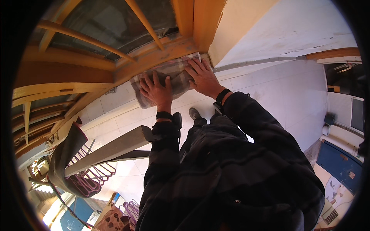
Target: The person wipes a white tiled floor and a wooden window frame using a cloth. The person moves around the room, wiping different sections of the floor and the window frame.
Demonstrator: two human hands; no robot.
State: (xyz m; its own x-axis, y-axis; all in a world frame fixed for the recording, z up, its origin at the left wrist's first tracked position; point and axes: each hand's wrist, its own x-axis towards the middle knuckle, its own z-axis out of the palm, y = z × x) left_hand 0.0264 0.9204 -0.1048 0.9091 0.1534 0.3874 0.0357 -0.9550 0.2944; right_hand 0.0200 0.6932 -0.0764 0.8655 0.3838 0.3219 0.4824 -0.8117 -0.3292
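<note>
A plaid cloth (178, 71) in brown, grey and pale stripes lies folded on the tiled window sill (118, 96), hanging slightly over its front edge. My left hand (157, 91) rests palm down on the cloth's left part, fingers spread. On its right part, close to the wall corner, lies my right hand (204, 78), also flat with the fingers apart. Neither hand grips the cloth. Just behind it runs the lower rail of a wooden window frame (162, 52) with glass panes and wooden bars.
A grey metal beam (115, 148) reaches close to my left forearm. Pink wire hangers (92, 179) and a dark draped item (62, 164) hang beside it. The white wall (289, 31) bounds the right side. Blue cabinet doors (339, 166) stand farther right. Pale floor tiles (127, 173) lie below.
</note>
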